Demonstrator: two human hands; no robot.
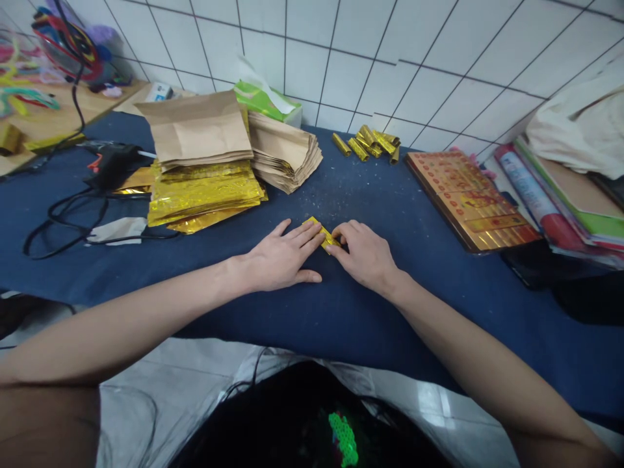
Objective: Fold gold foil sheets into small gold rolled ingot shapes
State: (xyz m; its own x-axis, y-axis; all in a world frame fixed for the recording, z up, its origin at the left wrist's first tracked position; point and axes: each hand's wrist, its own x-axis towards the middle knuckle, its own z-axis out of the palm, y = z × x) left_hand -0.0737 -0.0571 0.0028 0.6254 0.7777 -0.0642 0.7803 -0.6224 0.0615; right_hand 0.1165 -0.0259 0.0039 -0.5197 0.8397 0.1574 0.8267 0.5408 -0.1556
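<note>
A small folded piece of gold foil paper [322,233] lies on the dark blue table cover [341,312] in front of me. My left hand [280,257] lies flat with its fingers stretched out, the fingertips pressing on the left end of the gold piece. My right hand [363,255] has its fingers curled and pinches the right end of the same piece against the table.
A stack of gold foil sheets [205,195] with brown paper [199,130] on top sits at the back left, beside more brown paper [285,153]. Several folded gold pieces [368,144] lie at the back. A red-and-gold printed pack [470,198] and books [560,195] are on the right; a glue gun [114,162] and cable on the left.
</note>
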